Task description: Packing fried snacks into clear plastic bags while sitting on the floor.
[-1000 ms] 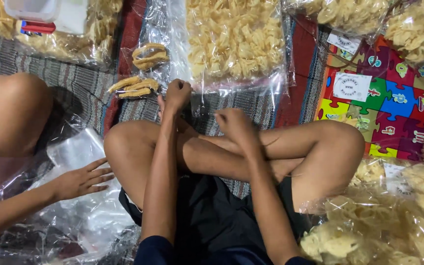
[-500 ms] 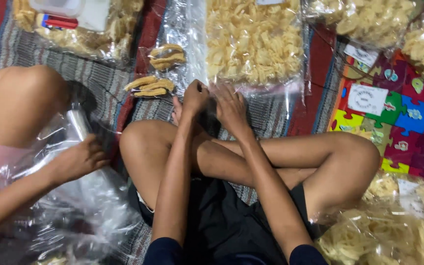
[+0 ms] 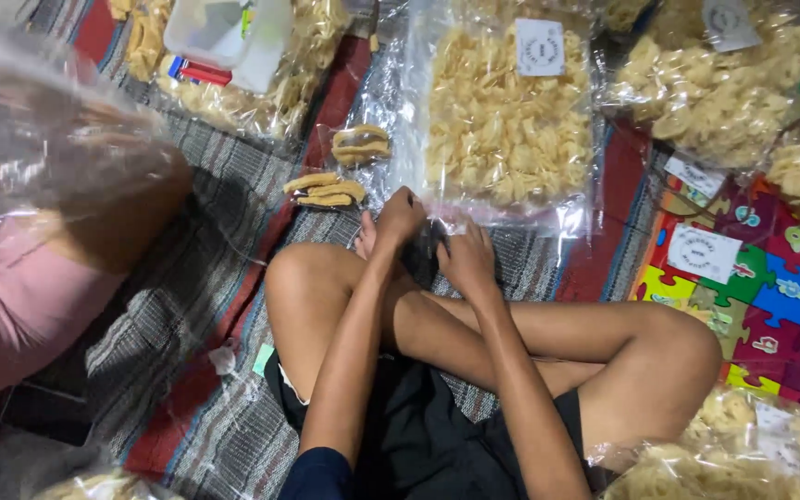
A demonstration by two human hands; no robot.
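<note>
Clear plastic at the near edge of a big bag of pale crackers (image 3: 508, 120) is pinched by both hands: the left hand (image 3: 400, 218) and right hand (image 3: 463, 259) curl closed on it, above crossed legs. Small cracker packets (image 3: 326, 189) lie just left on the striped mat (image 3: 187, 306); a puzzle mat (image 3: 761, 296) lies right.

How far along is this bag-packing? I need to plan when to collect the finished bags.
Done: several clear bags of crackers lie filled, with a white label on top. In hand: both the left hand and right hand work at the near edge of the big labelled cracker bag. Left: two small loose stacks of crackers lie unbagged on the striped mat.
</note>
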